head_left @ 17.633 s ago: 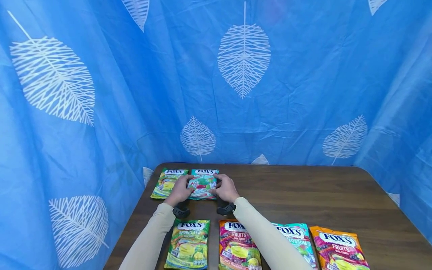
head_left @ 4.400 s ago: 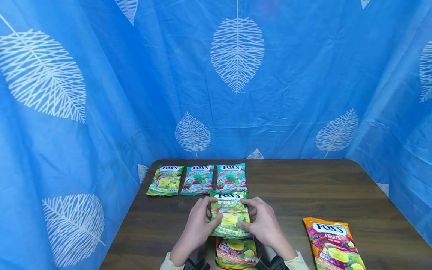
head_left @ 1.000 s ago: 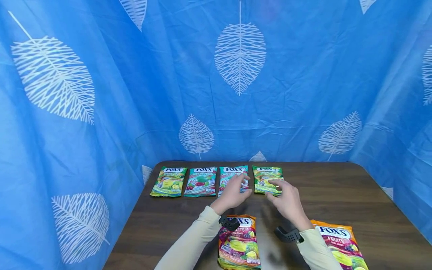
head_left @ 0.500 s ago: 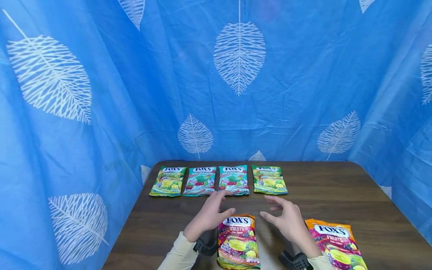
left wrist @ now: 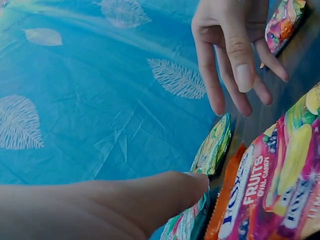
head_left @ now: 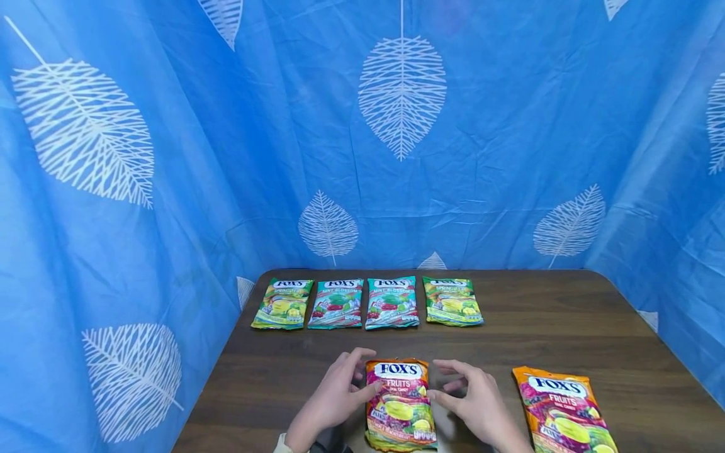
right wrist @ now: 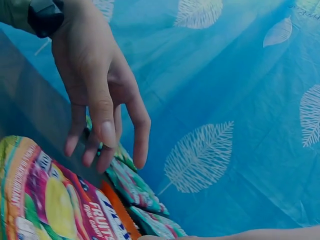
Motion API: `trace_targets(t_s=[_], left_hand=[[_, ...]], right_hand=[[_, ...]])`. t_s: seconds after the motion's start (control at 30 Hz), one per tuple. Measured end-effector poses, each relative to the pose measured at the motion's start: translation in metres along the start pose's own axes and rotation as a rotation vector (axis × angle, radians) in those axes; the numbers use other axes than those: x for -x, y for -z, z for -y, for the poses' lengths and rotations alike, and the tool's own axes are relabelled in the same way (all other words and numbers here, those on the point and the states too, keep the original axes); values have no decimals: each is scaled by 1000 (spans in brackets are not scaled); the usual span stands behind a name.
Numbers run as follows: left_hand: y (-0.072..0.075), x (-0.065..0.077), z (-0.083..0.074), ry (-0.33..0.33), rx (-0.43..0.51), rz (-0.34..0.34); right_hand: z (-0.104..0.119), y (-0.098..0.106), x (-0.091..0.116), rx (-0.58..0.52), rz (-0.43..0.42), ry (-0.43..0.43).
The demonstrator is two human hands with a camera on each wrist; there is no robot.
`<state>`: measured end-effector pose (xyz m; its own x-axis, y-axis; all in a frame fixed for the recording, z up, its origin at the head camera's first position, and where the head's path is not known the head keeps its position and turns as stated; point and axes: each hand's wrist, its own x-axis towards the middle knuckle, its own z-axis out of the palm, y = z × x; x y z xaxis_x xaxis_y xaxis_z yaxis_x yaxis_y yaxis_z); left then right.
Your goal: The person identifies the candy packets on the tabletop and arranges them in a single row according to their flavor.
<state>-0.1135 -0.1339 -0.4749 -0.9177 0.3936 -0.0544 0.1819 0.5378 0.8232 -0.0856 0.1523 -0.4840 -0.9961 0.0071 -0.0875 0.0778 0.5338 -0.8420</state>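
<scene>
An orange and purple pouch of Fox's Fruits candy (head_left: 399, 412) lies face up at the near middle of the table, between my two hands. My left hand (head_left: 337, 393) hovers at its left edge, fingers loosely spread, the thumb overlapping the pouch in the head view. On the other side, my right hand (head_left: 476, 399) has its fingers parted and the thumb tip beside the right edge. The left wrist view shows the right hand (left wrist: 235, 50) with nothing between its fingers. Likewise, the left hand (right wrist: 100, 95) hangs with loose fingers above the pouch (right wrist: 65, 200) in the right wrist view.
A second Fruits pouch (head_left: 566, 412) lies at the near right. Along the back of the brown table (head_left: 538, 314) runs a row: Spring Tea (head_left: 282, 305), Mint Blossom (head_left: 336, 305), another Mint Blossom (head_left: 392, 305) and another Spring Tea (head_left: 453, 303). A blue leaf-print curtain (head_left: 481, 138) surrounds the table.
Since the oldest frame, a Mint Blossom and a Spring Tea pouch have moved from the near side to the back row. Within the last second both hands drew back toward the near Fruits pouch.
</scene>
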Motion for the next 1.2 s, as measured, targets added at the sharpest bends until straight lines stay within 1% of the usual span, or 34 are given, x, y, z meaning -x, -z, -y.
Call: trace_targets(t_s=[0.13,0.23,0.37,0.47,0.57,0.63,0.7,0.87,1.03,1.2], left_hand=[[-4,7,6,42,34,-10],[-6,12,10,38,54,-16],[-11,16,15,23,70,-12],[-15,16,20,-6,64,-1],[-18,14,25,0,73,29],[-20,13,28,13,96,46],[-22,11,28,34,119,51],[-25,9,28,27,144,14],[-27,8,30,27,146,8],[-30,8,30,17,122,-8]], right_hand=[[0,-4,3,-6,34,-49],[-1,-7,4,0,68,-67],[-5,-9,5,-33,141,-58],[-9,-12,5,-65,193,-35],[-13,-15,5,-92,240,-16],[-14,-18,5,-109,258,-20],[-15,-20,5,-123,266,-26],[-17,-22,3,-100,260,0],[-20,-24,1,-88,260,19],[-22,-25,1,-89,255,62]])
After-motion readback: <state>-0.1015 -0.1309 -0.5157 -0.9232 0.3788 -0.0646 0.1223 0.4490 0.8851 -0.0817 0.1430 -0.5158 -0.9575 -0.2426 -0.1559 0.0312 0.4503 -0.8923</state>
